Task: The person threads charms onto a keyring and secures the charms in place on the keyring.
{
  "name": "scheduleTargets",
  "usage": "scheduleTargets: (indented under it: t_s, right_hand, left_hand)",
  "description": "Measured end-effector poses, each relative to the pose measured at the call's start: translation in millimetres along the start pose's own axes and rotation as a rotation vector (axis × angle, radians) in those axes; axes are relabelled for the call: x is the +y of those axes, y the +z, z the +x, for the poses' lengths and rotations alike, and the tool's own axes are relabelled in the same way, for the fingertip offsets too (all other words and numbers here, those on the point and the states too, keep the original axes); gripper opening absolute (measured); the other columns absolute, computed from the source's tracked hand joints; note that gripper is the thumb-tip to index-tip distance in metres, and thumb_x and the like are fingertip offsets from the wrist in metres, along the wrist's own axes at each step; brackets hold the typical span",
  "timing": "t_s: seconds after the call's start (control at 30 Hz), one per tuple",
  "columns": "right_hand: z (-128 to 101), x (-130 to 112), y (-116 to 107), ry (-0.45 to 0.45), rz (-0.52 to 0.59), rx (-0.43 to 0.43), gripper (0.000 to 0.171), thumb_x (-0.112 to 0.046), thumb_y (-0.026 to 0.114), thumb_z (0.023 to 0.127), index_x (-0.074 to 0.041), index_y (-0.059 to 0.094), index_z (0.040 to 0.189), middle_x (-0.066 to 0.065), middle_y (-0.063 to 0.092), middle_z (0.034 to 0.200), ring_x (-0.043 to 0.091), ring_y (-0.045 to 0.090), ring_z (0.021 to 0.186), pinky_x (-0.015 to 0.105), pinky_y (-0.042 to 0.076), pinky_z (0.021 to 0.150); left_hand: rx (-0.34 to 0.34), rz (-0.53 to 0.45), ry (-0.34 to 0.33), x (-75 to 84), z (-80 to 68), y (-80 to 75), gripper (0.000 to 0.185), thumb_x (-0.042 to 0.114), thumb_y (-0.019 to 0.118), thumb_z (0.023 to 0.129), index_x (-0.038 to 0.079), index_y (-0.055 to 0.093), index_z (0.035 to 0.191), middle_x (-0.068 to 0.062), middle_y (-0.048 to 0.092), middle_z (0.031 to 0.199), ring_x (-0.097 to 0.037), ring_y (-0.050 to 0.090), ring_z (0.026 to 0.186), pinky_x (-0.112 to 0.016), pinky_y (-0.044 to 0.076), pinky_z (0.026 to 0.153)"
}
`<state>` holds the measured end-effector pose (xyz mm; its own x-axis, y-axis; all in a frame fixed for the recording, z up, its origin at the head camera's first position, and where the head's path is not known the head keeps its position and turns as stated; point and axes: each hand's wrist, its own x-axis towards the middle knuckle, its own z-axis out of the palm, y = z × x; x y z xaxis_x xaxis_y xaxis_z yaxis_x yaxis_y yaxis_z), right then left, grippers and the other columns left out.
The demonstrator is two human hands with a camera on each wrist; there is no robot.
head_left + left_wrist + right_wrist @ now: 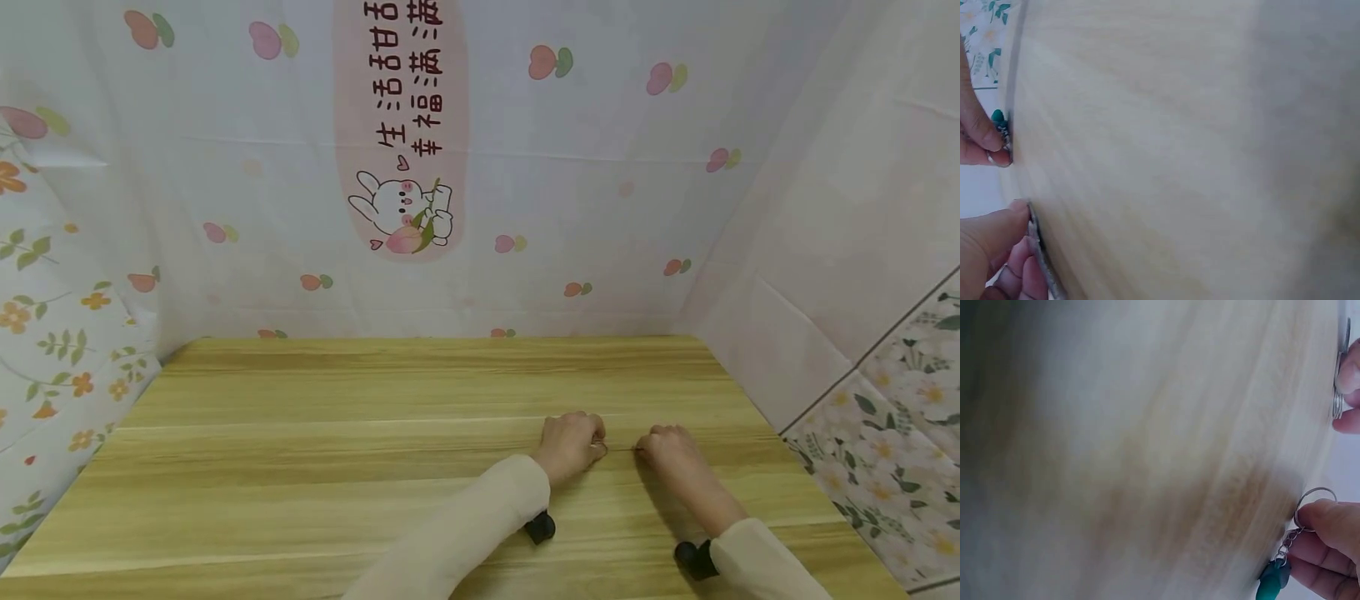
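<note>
Silver ring (1317, 488) with green charm (1271, 582) in right hand (672, 454), grey metal piece (1046, 259) in left hand (570, 448)

Ring: round, thin wire, pinched between right thumb and fingers. Short chain (1287, 542) of small links runs from it to the charm, which is rounded with a darker top. Left thumb and fingers pinch the metal piece: narrow, slightly bowed strip in the left wrist view. Hands near each other, not touching, at the bench's (300, 467) right half. Bench is yellow-brown, streaked wood grain.

Head view: both cream sleeves (480, 517), black wrist units, printed cloth (600, 167) behind; held items nearly hidden by fingers. Thin line crosses the gap between hands, can't tell if metal or grain. Right wrist view alone gives the full chain and stacked wire loops at the left fingers. Left wrist view shows the charm only small and blurred. Can't tell whether the two held items link up.
</note>
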<state>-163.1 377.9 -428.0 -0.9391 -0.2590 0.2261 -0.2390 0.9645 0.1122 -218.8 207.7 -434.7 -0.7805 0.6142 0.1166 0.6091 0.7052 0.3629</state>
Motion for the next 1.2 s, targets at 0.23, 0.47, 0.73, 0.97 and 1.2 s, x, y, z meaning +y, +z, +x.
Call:
scheduleTargets:
  t_s: [0.23, 0.47, 0.73, 0.97, 1.2]
  right_hand:
    - [-6.4, 5.2, 2.6, 0.009, 0.149, 0.106, 0.008, 0.005, 0.074, 0.072, -0.002, 0.07, 0.072, 0.003, 0.058, 0.063, 0.016, 0.054, 0.059, 0.031, 0.047, 0.056]
    - [-10.8, 4.3, 2.2, 0.053, 0.263, 0.113, 0.006, 0.001, 0.072, 0.075, -0.004, 0.072, 0.079, 0.005, 0.065, 0.072, 0.021, 0.062, 0.066, 0.033, 0.05, 0.059]
    - [-15.1, 0.3, -0.9, 0.076, 0.459, 0.187, 0.012, 0.003, 0.072, 0.076, 0.0, 0.074, 0.087, 0.011, 0.072, 0.083, 0.027, 0.068, 0.076, 0.033, 0.055, 0.064]
    - [-17.7, -8.1, -8.1, 0.269, 0.678, 0.11, 0.012, 0.0, 0.067, 0.083, 0.002, 0.07, 0.094, 0.014, 0.071, 0.09, 0.024, 0.068, 0.081, 0.026, 0.055, 0.066]
    - [-16.5, -17.4, -10.0, 0.275, 0.76, 0.202, 0.01, -0.007, 0.066, 0.087, 0.002, 0.066, 0.083, 0.005, 0.068, 0.075, 0.002, 0.059, 0.066, 0.019, 0.05, 0.058]
  left_hand:
    - [-0.138, -0.035, -0.083, 3.7, 5.1, -9.5, 0.011, 0.031, 0.07, 0.085, 0.024, 0.07, 0.094, 0.013, 0.064, 0.092, -0.004, 0.056, 0.09, -0.039, 0.041, 0.085]
    - [-0.228, -0.055, -0.154, 2.0, 7.7, -13.1, 0.012, 0.03, 0.072, 0.083, 0.023, 0.067, 0.09, 0.013, 0.06, 0.088, -0.004, 0.053, 0.084, -0.031, 0.039, 0.077]
    - [-0.126, -0.164, -0.062, -4.3, 3.2, -11.2, 0.018, 0.023, 0.076, 0.079, 0.017, 0.059, 0.084, 0.01, 0.055, 0.075, -0.005, 0.047, 0.074, -0.02, 0.039, 0.068]
    - [-0.041, -0.169, -0.003, -9.0, -2.6, -9.0, 0.012, 0.026, 0.076, 0.079, 0.019, 0.067, 0.075, 0.014, 0.058, 0.071, -0.002, 0.046, 0.069, -0.015, 0.035, 0.062]
    - [-0.014, -0.182, -0.043, -8.4, -7.8, -17.1, 0.014, 0.022, 0.073, 0.081, 0.024, 0.069, 0.068, 0.017, 0.059, 0.065, 0.0, 0.045, 0.061, -0.015, 0.035, 0.057]
